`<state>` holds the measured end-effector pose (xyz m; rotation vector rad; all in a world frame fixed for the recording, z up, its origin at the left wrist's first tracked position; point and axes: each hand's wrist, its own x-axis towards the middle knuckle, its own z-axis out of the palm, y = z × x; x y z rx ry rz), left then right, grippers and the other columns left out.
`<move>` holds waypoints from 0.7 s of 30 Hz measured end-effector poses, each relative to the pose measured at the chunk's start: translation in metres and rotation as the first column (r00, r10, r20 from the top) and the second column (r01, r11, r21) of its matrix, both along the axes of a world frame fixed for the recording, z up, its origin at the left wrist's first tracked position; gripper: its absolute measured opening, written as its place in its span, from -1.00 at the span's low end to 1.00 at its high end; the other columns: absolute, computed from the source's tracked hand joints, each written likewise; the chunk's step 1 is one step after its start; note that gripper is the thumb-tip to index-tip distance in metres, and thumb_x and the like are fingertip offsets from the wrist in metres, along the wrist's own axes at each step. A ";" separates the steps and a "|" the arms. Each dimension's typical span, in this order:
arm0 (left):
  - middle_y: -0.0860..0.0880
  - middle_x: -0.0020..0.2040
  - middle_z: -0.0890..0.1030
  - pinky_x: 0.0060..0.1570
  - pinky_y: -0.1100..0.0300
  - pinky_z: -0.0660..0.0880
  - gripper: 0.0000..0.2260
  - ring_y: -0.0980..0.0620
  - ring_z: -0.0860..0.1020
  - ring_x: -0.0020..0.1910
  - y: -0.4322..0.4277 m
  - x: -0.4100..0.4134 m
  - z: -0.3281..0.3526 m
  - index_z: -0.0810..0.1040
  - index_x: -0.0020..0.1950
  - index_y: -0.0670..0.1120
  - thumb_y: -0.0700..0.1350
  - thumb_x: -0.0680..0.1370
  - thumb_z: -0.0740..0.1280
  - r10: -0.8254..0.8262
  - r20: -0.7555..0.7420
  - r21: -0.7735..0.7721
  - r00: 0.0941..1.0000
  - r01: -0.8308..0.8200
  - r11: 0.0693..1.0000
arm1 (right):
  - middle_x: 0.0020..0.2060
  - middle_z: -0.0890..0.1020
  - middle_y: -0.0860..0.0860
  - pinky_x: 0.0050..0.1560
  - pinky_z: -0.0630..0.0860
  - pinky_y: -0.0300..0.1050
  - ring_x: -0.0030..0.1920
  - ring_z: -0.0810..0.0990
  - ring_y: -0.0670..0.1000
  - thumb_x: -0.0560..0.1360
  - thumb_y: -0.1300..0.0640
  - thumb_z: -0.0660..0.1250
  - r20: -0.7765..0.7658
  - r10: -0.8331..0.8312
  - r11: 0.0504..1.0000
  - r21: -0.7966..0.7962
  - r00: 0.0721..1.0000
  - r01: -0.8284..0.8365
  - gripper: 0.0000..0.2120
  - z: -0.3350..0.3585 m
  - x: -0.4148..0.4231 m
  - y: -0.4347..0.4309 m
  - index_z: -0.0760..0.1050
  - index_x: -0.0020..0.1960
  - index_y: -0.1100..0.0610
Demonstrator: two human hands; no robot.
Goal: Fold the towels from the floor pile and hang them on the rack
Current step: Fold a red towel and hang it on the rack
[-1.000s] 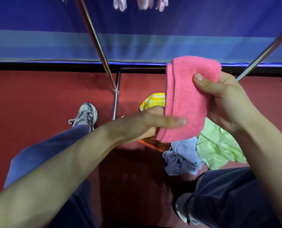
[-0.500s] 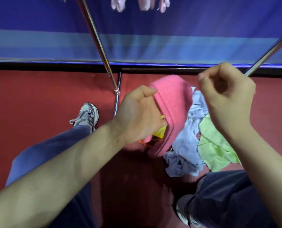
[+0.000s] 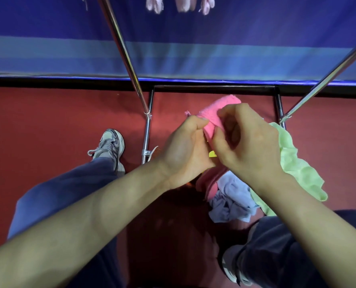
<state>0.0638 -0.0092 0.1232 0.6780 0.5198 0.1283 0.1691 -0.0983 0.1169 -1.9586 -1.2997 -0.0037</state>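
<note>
The left hand (image 3: pixel 185 150) and the right hand (image 3: pixel 245 142) met above the floor pile, each grip curled and pinching the pink towel (image 3: pixel 210 115). The towel was held bunched in the air, low between the two slanting chrome poles of the rack (image 3: pixel 126 59). Below the hands, on the red floor (image 3: pixel 48 132), lay a light blue towel (image 3: pixel 233 200) and a green towel (image 3: pixel 297 167), touching each other.
</note>
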 end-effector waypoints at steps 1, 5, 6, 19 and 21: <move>-0.08 0.22 0.57 0.13 -0.05 0.46 -0.60 -0.04 0.52 0.18 -0.003 0.001 0.000 0.49 0.36 -0.02 -0.07 0.59 0.04 0.000 0.006 0.000 1.000 0.000 1.000 | -0.19 0.60 -0.05 -0.28 0.49 0.01 -0.24 0.55 0.01 0.49 0.11 0.35 0.017 -0.015 0.999 0.035 1.000 0.015 -0.85 0.000 0.000 0.001 0.54 0.03 0.12; -0.02 0.08 0.61 0.15 -0.12 0.45 -0.71 0.00 0.54 0.08 -0.012 0.001 -0.005 0.53 0.15 0.04 -0.10 0.63 0.04 -0.028 -0.017 -0.003 0.999 0.028 1.000 | -0.24 0.66 0.03 -0.24 0.44 -0.18 -0.24 0.54 -0.04 0.50 0.26 0.40 0.096 -0.021 0.989 0.146 0.995 0.007 -0.98 0.002 0.001 0.004 0.61 -0.10 0.20; -0.03 0.10 0.60 0.17 -0.13 0.45 -0.71 -0.02 0.52 0.11 -0.014 0.000 -0.006 0.52 0.14 0.04 -0.11 0.62 0.02 -0.042 -0.030 0.003 0.999 0.042 0.999 | -0.26 0.66 0.04 -0.23 0.40 -0.24 -0.23 0.53 -0.03 0.49 0.29 0.41 0.104 -0.007 0.989 0.145 0.995 -0.008 -0.98 0.002 0.002 0.005 0.61 -0.12 0.21; -0.07 0.09 0.60 0.12 -0.01 0.42 -0.57 -0.01 0.56 0.07 -0.005 0.002 -0.004 0.50 0.28 -0.10 -0.03 0.48 0.08 -0.024 -0.017 -0.014 1.000 0.024 1.000 | -0.19 0.47 -0.09 -0.26 0.47 0.05 -0.27 0.48 0.04 0.29 0.17 0.36 -0.124 0.059 0.975 -0.208 0.991 -0.084 -0.66 0.005 0.004 0.002 0.38 0.03 0.06; -0.10 0.16 0.56 0.17 0.03 0.42 -0.56 -0.01 0.54 0.12 -0.006 0.002 -0.006 0.46 0.32 -0.11 -0.04 0.51 0.03 -0.001 -0.018 -0.041 1.000 0.000 0.999 | -0.12 0.49 -0.03 -0.25 0.48 0.07 -0.22 0.50 0.09 0.28 0.16 0.30 -0.130 0.037 0.967 -0.245 0.991 -0.069 -0.61 0.003 -0.001 0.003 0.36 0.10 0.07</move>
